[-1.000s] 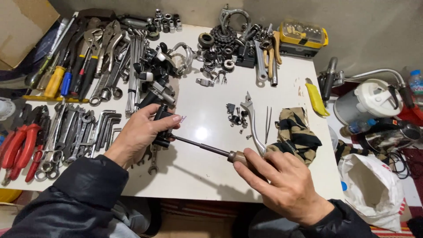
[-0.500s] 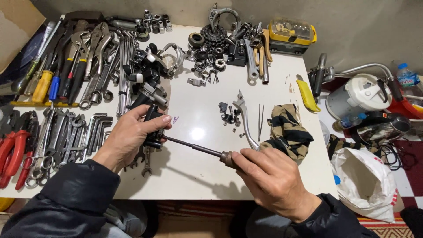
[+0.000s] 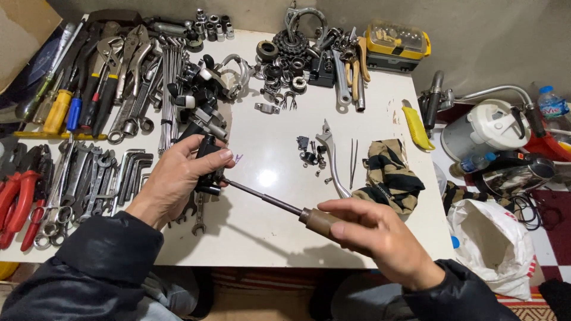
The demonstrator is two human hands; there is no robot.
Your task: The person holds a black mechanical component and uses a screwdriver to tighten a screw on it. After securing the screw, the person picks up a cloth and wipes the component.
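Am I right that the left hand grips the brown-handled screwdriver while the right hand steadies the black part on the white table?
Not quite: the hands are swapped. In the head view the right hand grips the brown-handled screwdriver, while the left hand steadies the black part on the white table.

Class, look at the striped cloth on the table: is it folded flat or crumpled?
Crumpled. The striped cloth lies bunched in uneven folds near the table's right edge, beside the silver lever.

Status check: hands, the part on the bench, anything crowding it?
Left hand grips black part on white table. Right hand holds screwdriver, tip at the part. Wrenches close on the left; silver lever lies apart.
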